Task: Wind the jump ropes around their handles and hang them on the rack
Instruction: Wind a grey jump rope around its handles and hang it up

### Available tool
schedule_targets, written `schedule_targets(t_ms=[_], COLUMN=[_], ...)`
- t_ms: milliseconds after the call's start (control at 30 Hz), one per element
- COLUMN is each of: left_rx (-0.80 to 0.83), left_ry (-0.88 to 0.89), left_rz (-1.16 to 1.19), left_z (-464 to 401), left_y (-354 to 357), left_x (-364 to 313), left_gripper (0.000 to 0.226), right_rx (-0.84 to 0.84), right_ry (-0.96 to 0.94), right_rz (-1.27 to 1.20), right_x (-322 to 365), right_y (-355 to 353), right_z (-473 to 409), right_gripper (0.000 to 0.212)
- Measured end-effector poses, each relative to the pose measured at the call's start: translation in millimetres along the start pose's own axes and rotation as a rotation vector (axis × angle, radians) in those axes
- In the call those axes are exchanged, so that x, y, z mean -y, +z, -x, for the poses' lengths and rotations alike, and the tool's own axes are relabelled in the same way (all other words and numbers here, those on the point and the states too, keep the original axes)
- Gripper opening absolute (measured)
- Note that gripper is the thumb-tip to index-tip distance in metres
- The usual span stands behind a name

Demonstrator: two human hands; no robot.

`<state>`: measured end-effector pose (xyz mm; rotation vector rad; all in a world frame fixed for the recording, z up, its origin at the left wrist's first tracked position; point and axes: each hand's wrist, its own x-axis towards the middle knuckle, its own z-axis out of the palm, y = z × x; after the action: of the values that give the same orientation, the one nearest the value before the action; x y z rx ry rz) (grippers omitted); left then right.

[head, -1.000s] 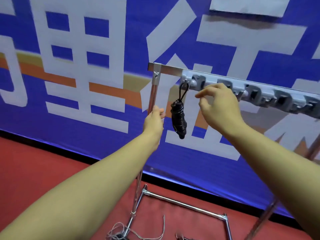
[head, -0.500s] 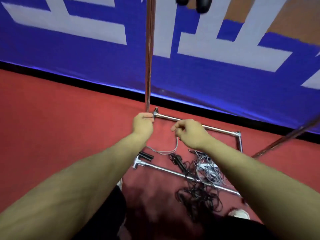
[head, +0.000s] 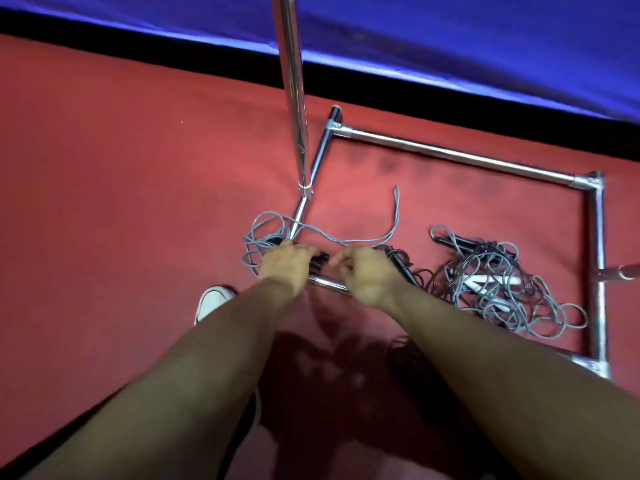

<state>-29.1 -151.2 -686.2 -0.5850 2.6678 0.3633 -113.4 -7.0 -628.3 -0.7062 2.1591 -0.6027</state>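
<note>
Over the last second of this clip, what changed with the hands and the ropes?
Both hands came down from the rack's top bar to the floor. The left hand let go of the upright pole and now reaches onto the black handles of the grey rope; the right hand sits curled beside it, grip unclear. The tangled pile and the rack base stayed put.

Lowered from the rack's top rail to the floor: left hand and right hand, now curled at black handles beside grey rope.
</note>
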Motion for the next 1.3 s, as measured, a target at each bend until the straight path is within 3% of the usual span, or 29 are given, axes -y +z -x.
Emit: schedule_targets(t_ms=[167,300,467,633,800,867,933,1100,1200,1300], left_rx=[0.02,0.035,-0.029,-0.289,-0.239,-0.265,-0.251,-0.153,-0.044,0.034], left_ry=[0.052,-0.021,0.013,0.086,0.008,0.078,0.136,0.216,0.222,0.154], left_rz=[-0.319,-0.446,-0.568,-0.043,1.064,1.305,1.487,1.967,2.198,2.33], left_z=[-32,-49,-56,-15,54,92,134,231,276,293], left_y=[36,38,26,-24,-125,-176,-226,-320,-343,-333], left_x=[5,3,3,-17,-68,-93,-117,-152,-176,-202], left_gripper=[0.043,0.05,0.037,0.023,0.005,0.02,0.021,0.005,0.009,0.016], right_rx=[0.013,-0.034,-0.082,-0.104,-0.142,-0.228,-0.342,-0.75,-0.71,-0.597], right_ry=[0.043,0.093,0.089,0.037,-0.169,-0.241,-0.33,-0.477,-0.482,-0.527], right_rz=[-0.012,-0.097,-0.168,-0.141,-0.104,-0.11,-0.176,-0.259,-0.554,-0.777], right_x=[-41,-62,-64,-38,11,33,56,93,112,123], right_y=[18,24,24,-3,-52,-69,-84,-120,-132,-127], right_z=[-27,-39,-36,4,82,119,161,261,306,335], right_gripper=[0.026,0.026,0.028,0.033,0.078,0.084,0.079,0.039,0.027,0.032])
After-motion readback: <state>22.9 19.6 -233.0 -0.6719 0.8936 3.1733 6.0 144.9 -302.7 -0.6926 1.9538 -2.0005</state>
